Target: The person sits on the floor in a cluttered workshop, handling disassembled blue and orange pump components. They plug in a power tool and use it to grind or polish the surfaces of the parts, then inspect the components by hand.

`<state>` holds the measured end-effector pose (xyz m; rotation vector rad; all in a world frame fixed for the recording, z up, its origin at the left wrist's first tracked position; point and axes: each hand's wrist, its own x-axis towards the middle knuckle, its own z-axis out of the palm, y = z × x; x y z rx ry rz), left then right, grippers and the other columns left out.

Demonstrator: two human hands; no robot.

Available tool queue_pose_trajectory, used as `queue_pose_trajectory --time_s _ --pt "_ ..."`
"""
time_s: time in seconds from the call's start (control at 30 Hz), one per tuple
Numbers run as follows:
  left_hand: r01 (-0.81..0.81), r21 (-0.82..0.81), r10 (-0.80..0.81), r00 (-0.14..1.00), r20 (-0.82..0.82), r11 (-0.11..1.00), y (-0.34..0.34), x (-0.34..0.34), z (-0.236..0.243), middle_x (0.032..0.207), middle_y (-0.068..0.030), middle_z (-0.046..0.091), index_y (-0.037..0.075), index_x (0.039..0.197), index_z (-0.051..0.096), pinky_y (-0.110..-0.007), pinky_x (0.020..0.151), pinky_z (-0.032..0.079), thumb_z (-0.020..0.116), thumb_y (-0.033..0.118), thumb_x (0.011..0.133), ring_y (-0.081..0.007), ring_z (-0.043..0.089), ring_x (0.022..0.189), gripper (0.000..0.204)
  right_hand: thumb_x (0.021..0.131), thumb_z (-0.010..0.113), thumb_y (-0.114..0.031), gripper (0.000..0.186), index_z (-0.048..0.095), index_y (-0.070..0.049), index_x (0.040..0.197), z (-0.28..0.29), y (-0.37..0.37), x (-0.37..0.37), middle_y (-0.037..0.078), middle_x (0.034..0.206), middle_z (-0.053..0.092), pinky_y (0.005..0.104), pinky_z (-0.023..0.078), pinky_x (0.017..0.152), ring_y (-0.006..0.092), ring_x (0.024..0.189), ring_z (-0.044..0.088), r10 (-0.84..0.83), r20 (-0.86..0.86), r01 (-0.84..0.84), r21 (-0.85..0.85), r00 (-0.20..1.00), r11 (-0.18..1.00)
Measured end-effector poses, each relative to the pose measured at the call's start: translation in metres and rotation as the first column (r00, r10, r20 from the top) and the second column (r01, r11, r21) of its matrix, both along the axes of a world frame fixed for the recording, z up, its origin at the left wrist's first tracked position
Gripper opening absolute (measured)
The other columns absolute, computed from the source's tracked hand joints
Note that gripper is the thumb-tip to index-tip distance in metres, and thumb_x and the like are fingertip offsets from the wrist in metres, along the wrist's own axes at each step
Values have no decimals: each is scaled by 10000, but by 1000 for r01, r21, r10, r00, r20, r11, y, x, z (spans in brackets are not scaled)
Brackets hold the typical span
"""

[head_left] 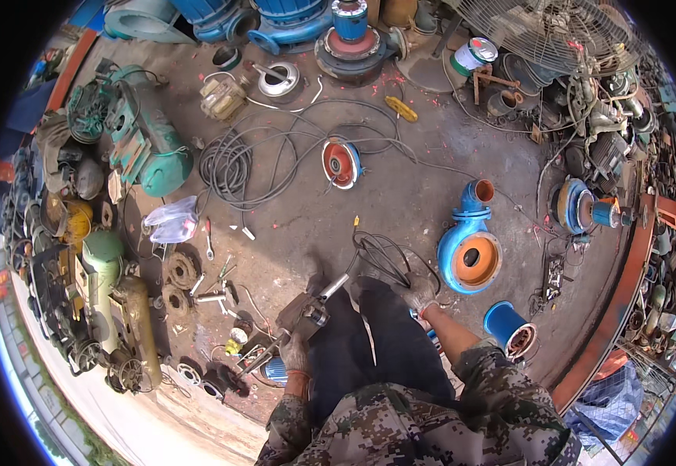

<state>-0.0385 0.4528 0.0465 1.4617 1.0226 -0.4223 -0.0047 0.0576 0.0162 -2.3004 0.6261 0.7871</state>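
My right hand [417,292], in a pale work glove, is closed on a looped bundle of black cable [381,252] in front of my right leg. A yellow end piece [356,221] tops the bundle. At my left leg, my left hand [297,355], gloved too, is against the lower side of a dark, vise-like metal block [295,312]; its fingers are partly hidden, so their grip is unclear. A silvery shaft [333,286] slants up from that block toward the cable.
A blue pump casing [470,256] and a blue cylinder [510,329] lie to my right. Ahead are a red-faced disc [341,163] and coiled cable [226,165] on the floor. Tools [214,297], a green tank [165,169] and machine parts crowd the left. A fan guard [548,35] stands far right.
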Motion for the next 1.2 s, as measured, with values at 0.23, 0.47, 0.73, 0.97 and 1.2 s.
queue_pose_trajectory --time_s 0.23,0.47,0.73,0.97,1.2 --pt "654 381 -736 665 123 654 -68 93 -182 951 -105 733 23 1118 759 -374 774 559 716 121 1008 -218 701 863 154 847 798 -545 619 797 -50 1219 -171 -39 27 216 1252 768 467 570 1044 407 1221 717 630 -445 -538 329 636 776" --pt "762 224 -787 615 45 608 -88 99 -292 1066 -180 767 18 1179 771 -376 863 579 676 36 994 -290 746 998 209 838 934 -246 948 453 -16 1622 -286 -155 206 220 1578 559 406 580 1027 319 1301 659 -552 123 553 28 825 833" --pt "892 404 -967 247 -65 201 -87 116 -311 976 -167 744 125 1156 758 -443 801 583 655 112 1002 -352 744 942 186 1043 733 -368 499 683 7 1369 -384 -219 325 163 1220 753 363 522 987 249 1113 700 -361 172 328 195 916 924" --pt "799 337 -819 561 -122 498 -92 146 -309 920 -229 771 25 1011 771 -521 772 599 780 239 949 -465 745 873 223 1163 558 -378 369 654 -39 1052 -167 -172 220 18 871 613 296 507 748 117 770 594 -684 546 719 198 483 666" --pt "849 417 -932 363 -15 324 -84 173 -301 988 -221 782 -2 994 775 -534 776 598 797 176 928 -466 741 929 191 1140 617 -343 315 659 -31 1133 -173 55 131 0 812 621 275 396 598 76 654 497 -862 -98 816 392 497 425"
